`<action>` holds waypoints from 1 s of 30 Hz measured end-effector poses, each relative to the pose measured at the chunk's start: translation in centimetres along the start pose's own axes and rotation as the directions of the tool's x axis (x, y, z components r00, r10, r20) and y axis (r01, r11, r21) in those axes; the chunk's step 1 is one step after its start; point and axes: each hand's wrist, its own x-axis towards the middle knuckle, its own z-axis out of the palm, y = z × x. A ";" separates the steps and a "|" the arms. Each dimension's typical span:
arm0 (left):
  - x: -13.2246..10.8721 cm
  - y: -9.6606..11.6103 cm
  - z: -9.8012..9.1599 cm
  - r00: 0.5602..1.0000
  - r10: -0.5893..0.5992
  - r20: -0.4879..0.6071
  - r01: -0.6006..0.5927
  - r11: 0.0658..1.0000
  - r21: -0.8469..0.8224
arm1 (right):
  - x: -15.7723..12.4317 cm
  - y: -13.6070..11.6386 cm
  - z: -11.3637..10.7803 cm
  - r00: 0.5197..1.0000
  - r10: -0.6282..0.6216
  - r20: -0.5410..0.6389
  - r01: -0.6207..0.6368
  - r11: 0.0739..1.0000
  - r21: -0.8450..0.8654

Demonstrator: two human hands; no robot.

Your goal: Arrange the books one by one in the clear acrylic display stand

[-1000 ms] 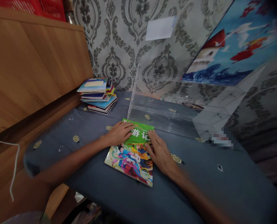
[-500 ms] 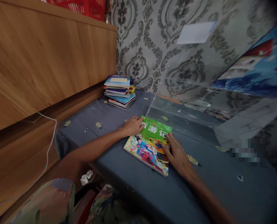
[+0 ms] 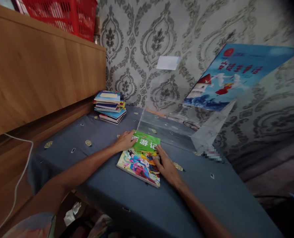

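A children's book [image 3: 138,164] with a green and colourful cover and white Chinese characters lies face up on the grey-blue cloth in front of me. My left hand [image 3: 125,140] rests at its upper left edge, fingertips on the cover. Along the right edge lies my right hand [image 3: 167,168], fingers stretched out and the thumb on the picture. Both hands are open and touch the book without lifting it. Behind it stands a clear plastic box [image 3: 165,134], with a blue picture book [image 3: 232,77] leaning at its upper right.
At the back left stands an uneven stack of books [image 3: 110,107]. A wooden cabinet [image 3: 45,69] borders the left side, with a red basket [image 3: 72,19] on top. A white cable [image 3: 23,175] hangs by the cabinet. Crumpled paper [image 3: 72,213] lies below the table edge.
The view has swung right and up, so the blue picture book shows more fully. Both hands stay in the same places on the green book.
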 end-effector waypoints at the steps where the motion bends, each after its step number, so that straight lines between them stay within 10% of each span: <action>1: -0.1 0.0 0.0 1.000 -0.013 0.007 0.013 1.000 0.004 | 0.0 0.0 -0.1 1.000 -0.002 0.003 0.002 1.000 0.003; 7: -2.8 -5.5 -3.3 0.963 -0.270 -0.009 0.270 0.957 0.107 | -0.4 0.2 0.0 0.999 -0.033 -0.006 0.033 0.999 0.017; 13: -9.1 -14.1 -12.2 0.681 -0.711 -0.175 0.732 0.647 0.215 | -0.6 -0.3 0.0 0.999 -0.039 -0.026 0.040 0.999 0.026; 18: -12.1 -12.9 -14.3 0.587 -0.777 -0.228 0.809 0.552 0.201 | -0.7 -1.3 -0.2 1.000 -0.024 -0.007 0.024 0.999 0.030; 23: -10.2 -8.4 -12.5 0.739 -0.652 -0.172 0.672 0.733 0.105 | -0.4 -1.7 -0.1 1.000 -0.003 -0.013 0.004 0.999 0.044; 26: -7.0 -5.0 -8.9 0.866 -0.492 -0.088 0.487 0.870 -0.070 | -0.2 -1.9 -0.1 1.000 0.004 -0.023 -0.002 0.998 0.060; 30: -3.0 -0.3 -3.2 0.930 -0.366 -0.016 0.334 0.865 -0.375 | 0.0 -2.7 -0.4 1.000 0.020 -0.009 -0.020 0.997 0.080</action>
